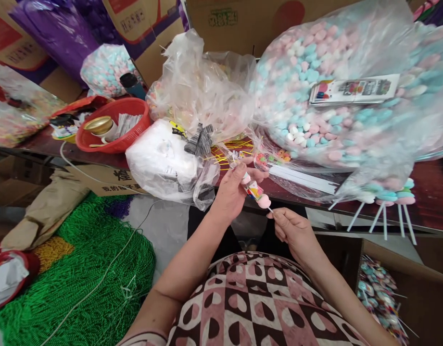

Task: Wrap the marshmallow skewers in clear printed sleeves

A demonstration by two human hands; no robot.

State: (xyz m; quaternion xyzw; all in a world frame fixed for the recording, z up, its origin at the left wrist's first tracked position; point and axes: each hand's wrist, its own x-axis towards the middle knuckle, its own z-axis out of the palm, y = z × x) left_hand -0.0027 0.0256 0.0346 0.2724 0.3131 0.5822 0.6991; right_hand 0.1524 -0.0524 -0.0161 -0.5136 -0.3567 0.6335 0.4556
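A marshmallow stick (263,202) is held slantwise between my hands, with pink marshmallows and a small colourful printed wrapper (255,191) around its middle. My left hand (233,192) is closed around the upper end, thumb and fingers on it. Lower down, my right hand (290,226) pinches the white stick below the bottom marshmallow. Just beyond my hands lie yellow twist ties (224,156), colourful ring-shaped candies (279,156) and white paper sticks (302,179) on plastic.
A large clear bag of pastel marshmallows (315,53) bears a stack of printed cards (354,90). Several marshmallow sticks (383,197) overhang the table edge at right. Below is a carton (405,278) with wrapped sweets. At left are a red basket (138,122) and green strands (98,259).
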